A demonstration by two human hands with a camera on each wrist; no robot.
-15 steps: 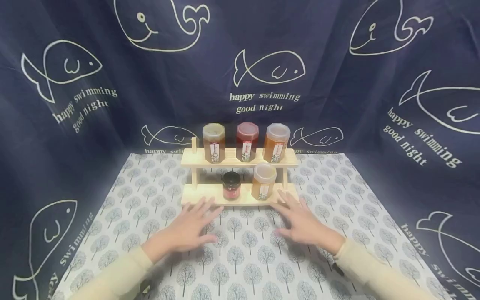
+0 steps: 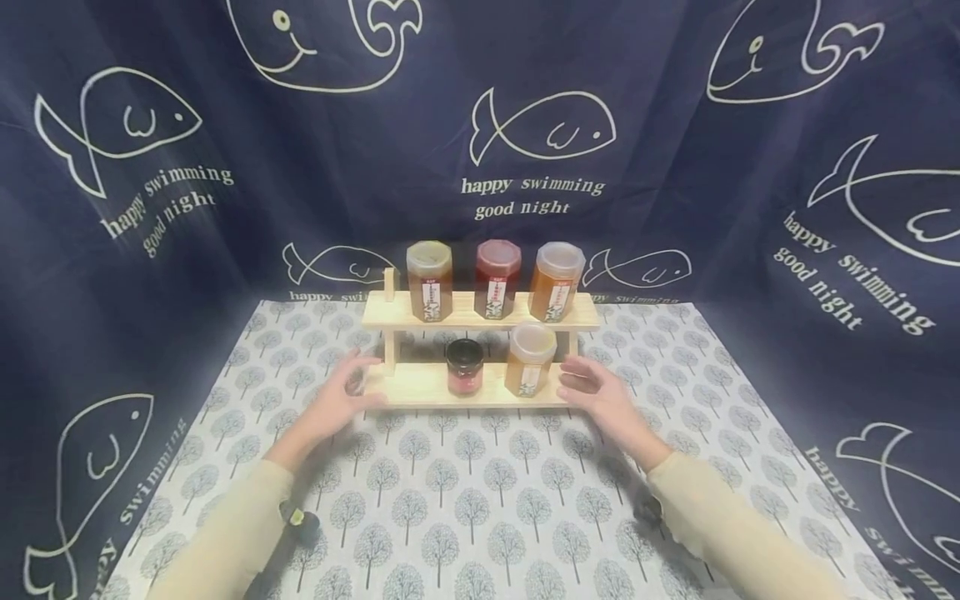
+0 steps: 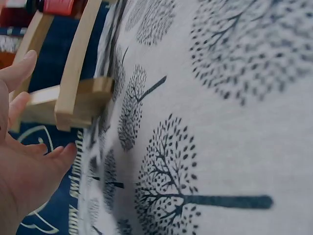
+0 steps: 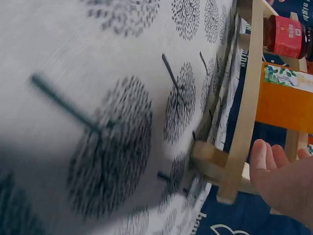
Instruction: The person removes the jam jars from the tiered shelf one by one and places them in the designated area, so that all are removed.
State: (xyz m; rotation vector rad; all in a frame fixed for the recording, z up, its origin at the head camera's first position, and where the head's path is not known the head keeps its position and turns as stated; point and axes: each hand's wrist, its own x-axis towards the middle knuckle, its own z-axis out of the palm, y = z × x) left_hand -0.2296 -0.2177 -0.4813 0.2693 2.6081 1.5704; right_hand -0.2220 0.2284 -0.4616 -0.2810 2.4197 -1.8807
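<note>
A two-tier wooden rack stands on the table. At its left end is my left hand, thumb and fingers spread around the end of the lower shelf; the left wrist view shows the palm apart from the wood. My right hand is at the opposite end, fingers loosely bent beside the shelf; contact there cannot be made out. On the lower shelf are a small dark-lidded jar and an amber jar. The upper shelf bears a brown jar, a red jar and an orange jar.
A white cloth with a tree pattern covers the table. Behind and at both sides hangs a dark blue curtain with fish drawings. A small dark round object shows beside the left sleeve.
Both hands have moved from in front of the rack outward to its two ends. The left hand shifted left and farther back. The rack and jars keep their places.
</note>
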